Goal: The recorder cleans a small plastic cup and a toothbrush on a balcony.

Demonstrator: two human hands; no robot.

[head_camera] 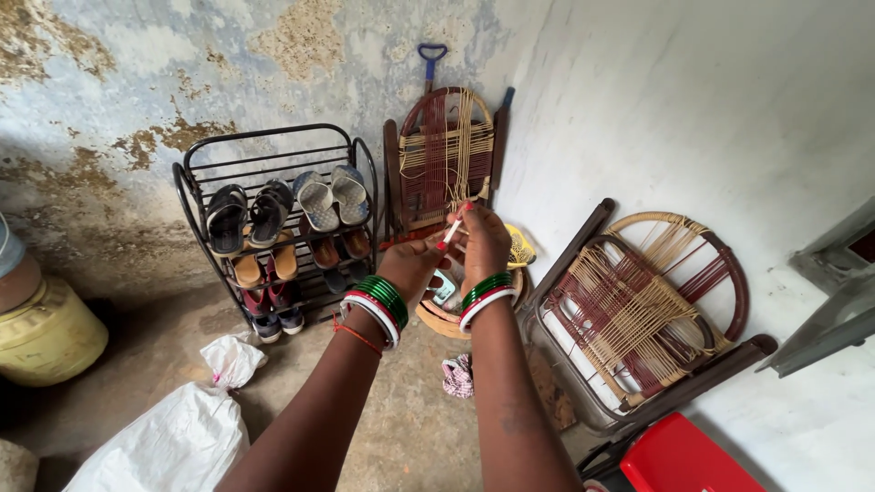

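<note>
Head view. Both hands were raised in front of the person, close together, above a round basket (436, 319). The right hand (485, 239) was closed, its fingers pinching a thin white stick (452, 231) near the upper end. The left hand (412, 262) was curled just beside it; whether it gripped the stick's lower end could not be told. The stick looked light, stiff and narrow, likely to slip or snap under a hard squeeze; a fingertip pinch close to mid-length would suit it.

Green, red and white bangles (385, 302) sat on both wrists. Beyond the hands a shoe rack (273, 155) stood against the peeling wall, next to a woven chair (447, 155) leaning upright. A second chair (638, 310) lay tilted at right. A white sack (173, 442) and a yellow drum (46, 337) stood at left, well apart.
</note>
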